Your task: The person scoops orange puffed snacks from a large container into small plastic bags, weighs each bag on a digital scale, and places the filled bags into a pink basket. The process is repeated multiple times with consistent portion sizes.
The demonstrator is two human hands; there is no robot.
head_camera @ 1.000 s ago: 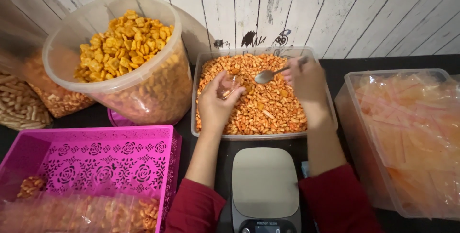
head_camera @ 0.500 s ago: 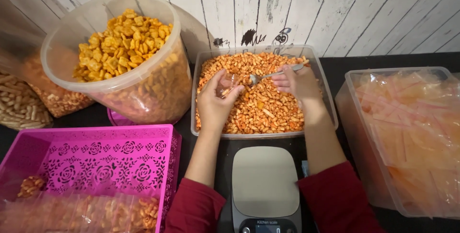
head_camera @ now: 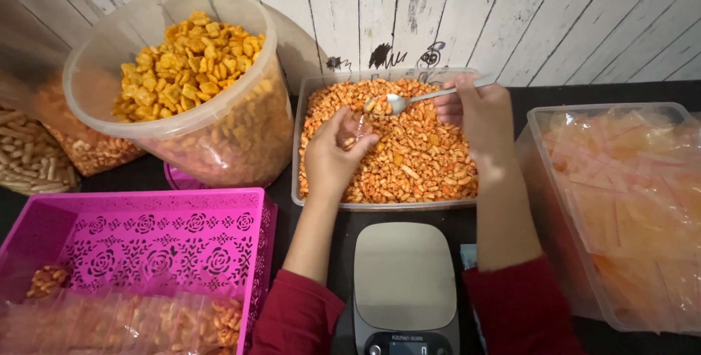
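Note:
A clear rectangular tub (head_camera: 305, 180) full of small orange snack pieces (head_camera: 416, 158) sits in the middle. My right hand (head_camera: 475, 118) grips a metal spoon (head_camera: 398, 102) loaded with snack pieces, held just above the tub. My left hand (head_camera: 332, 158) hovers over the tub's left part, pinching a small clear plastic bag (head_camera: 354, 136) open right under the spoon's bowl. Both sleeves are dark red.
A kitchen scale (head_camera: 405, 282) stands in front of the tub. A big round tub of yellow crackers (head_camera: 182, 78) is at the left, a pink basket (head_camera: 139, 253) with filled bags below it, and a clear box of flat plastic bags (head_camera: 621, 202) at the right.
My right hand dipped the spoon into the snacks and lifted it loaded toward the bag in my left hand. The left hand stayed over the tub.

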